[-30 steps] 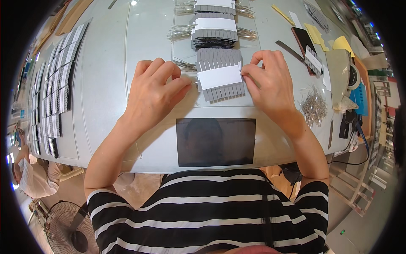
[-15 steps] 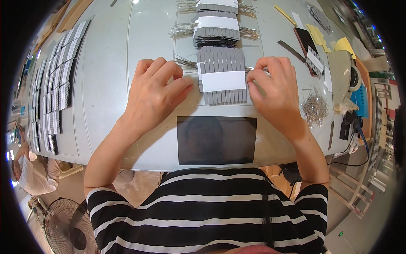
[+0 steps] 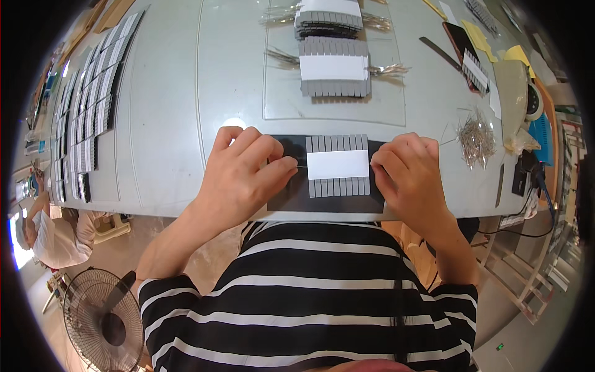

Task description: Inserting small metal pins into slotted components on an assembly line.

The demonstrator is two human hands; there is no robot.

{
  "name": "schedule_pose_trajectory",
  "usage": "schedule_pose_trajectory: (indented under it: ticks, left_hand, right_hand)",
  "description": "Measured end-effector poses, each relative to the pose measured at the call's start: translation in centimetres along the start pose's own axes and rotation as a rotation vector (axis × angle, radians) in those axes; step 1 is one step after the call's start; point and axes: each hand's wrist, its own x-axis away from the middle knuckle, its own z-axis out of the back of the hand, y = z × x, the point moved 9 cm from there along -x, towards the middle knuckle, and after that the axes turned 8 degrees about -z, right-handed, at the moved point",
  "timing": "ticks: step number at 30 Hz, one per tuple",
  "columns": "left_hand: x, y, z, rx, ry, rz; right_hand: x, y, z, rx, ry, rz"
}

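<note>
A row of narrow grey strips with a white band across its middle (image 3: pixel 338 165) is over a dark rectangular plate (image 3: pixel 288 195) at the table's near edge. My left hand (image 3: pixel 248 177) is closed in a pinch on a thin metal wire (image 3: pixel 302 167) that comes out of the row's left side. At the row's right edge, my right hand (image 3: pixel 410 173) is pinched too; what its fingertips grip is hidden. Farther off lies a stack of similar banded strip rows (image 3: pixel 334 67), with bundles of thin wires sticking out on both sides.
Many banded pieces (image 3: pixel 93 115) lie in columns at the left. A loose heap of wires (image 3: pixel 476 141), a phone (image 3: pixel 457 40), a dark flat strip (image 3: pixel 440 53) and yellow paper (image 3: pixel 478 40) are at the right. A fan (image 3: pixel 102 319) stands on the floor; another person (image 3: pixel 59 239) sits at far left.
Both hands have come toward me from the stack, bringing one banded row of grey strips over the dark plate. The view has shifted slightly.
</note>
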Motion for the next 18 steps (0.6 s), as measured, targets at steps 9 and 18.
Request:
schedule_pose_trajectory:
  ticks: [9,18]
  left_hand:
    - [1.7,0.7,-1.2,0.022,-0.014,0.042]
    - [1.5,3.6,-3.7,0.066,-0.174,0.046]
  right_hand:
    - [2.1,1.2,-0.9,-0.170,-0.049,-0.116]
    - [3.2,1.8,-0.7,-0.276,0.009,-0.251]
